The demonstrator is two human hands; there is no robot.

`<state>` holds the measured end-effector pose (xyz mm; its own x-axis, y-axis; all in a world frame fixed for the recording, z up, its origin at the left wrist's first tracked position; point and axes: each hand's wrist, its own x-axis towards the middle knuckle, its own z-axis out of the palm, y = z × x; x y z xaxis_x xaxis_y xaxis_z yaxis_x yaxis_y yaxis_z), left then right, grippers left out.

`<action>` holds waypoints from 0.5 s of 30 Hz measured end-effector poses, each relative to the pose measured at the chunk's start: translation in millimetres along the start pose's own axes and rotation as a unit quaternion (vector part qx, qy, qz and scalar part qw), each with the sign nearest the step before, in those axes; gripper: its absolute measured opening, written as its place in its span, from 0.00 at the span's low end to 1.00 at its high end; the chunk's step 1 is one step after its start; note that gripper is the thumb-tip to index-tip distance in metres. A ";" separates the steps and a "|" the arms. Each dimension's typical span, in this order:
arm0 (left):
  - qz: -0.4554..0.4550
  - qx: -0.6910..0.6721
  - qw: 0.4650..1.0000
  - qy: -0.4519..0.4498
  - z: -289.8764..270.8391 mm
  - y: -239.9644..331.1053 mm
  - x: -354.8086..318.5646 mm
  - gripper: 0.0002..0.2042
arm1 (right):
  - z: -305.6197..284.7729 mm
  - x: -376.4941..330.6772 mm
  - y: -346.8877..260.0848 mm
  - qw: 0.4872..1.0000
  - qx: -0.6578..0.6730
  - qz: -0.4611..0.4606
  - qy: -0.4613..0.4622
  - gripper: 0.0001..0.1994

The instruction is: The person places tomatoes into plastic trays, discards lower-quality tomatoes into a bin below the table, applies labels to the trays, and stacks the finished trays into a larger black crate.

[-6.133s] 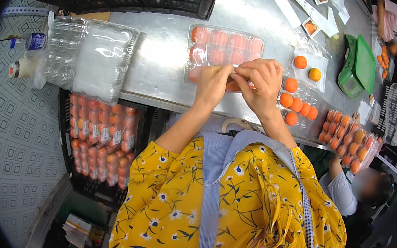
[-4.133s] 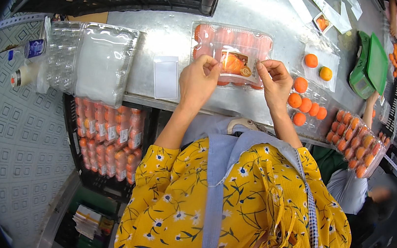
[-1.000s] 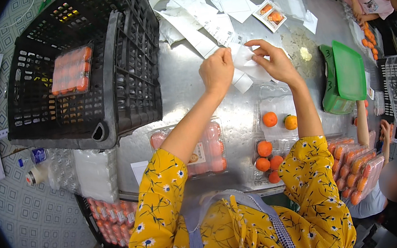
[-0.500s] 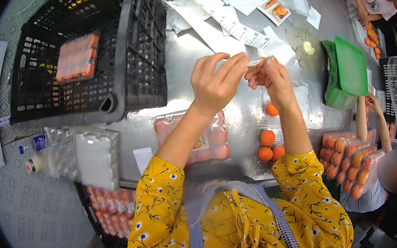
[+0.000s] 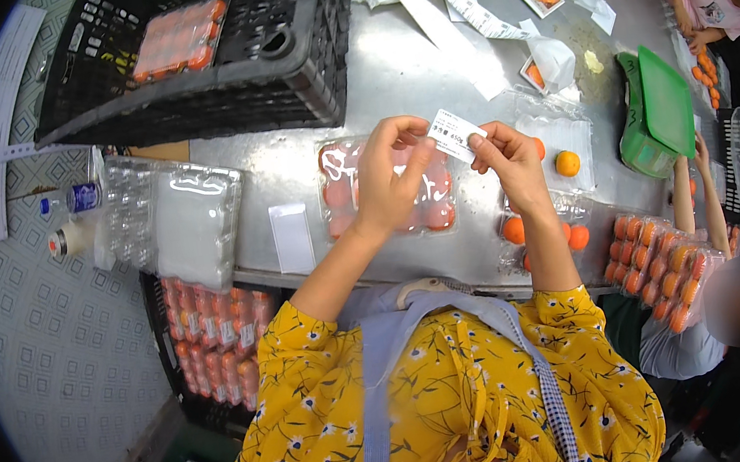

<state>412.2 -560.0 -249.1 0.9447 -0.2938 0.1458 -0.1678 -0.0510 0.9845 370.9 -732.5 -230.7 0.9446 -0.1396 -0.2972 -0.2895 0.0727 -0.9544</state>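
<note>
A small white printed label (image 5: 449, 135) is pinched by its right end between the thumb and fingers of my right hand (image 5: 512, 165). Beside its other end is my left hand (image 5: 389, 178), fingers bent, with a gap between thumb and forefinger. Below the hands lies a clear clamshell pack of orange fruit (image 5: 343, 179), partly covered by my left hand. Near my right forearm, loose orange fruit (image 5: 568, 163) sits in open clear trays, partly hidden by that arm.
A black crate (image 5: 296, 78) holding one fruit pack stands at the left. Stacked empty clamshells (image 5: 193, 220) and a white card (image 5: 292, 239) are nearby. Paper strips (image 5: 458, 45) lie at the back. A green box (image 5: 656, 113) and a co-worker's stacked packs (image 5: 661, 265) are at the right.
My view has shifted, so the table appears higher. The label is now turned with its printed face up. My left fingers have moved apart at its edge; the paper backing is no longer near my hands.
</note>
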 end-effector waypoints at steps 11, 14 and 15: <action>-0.238 -0.115 0.964 -0.002 -13.4 -30.2 -78.1 0.05 | 32.9 -49.9 61.2 0.997 0.021 0.070 0.018 0.08; -0.257 -0.068 0.964 -0.016 -18.0 -44.5 -97.2 0.06 | 33.5 -58.9 84.8 0.993 -0.043 0.106 0.034 0.09; -0.261 -0.069 0.963 -0.017 -17.8 -45.1 -100.7 0.06 | 32.6 -61.8 92.0 0.990 -0.055 0.123 0.036 0.09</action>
<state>329.7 -511.2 -306.5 0.8799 -0.2927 -0.3742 0.3693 -0.0743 0.9263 291.0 -685.0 -299.2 0.8316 -0.2012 -0.5177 -0.5274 0.0065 -0.8496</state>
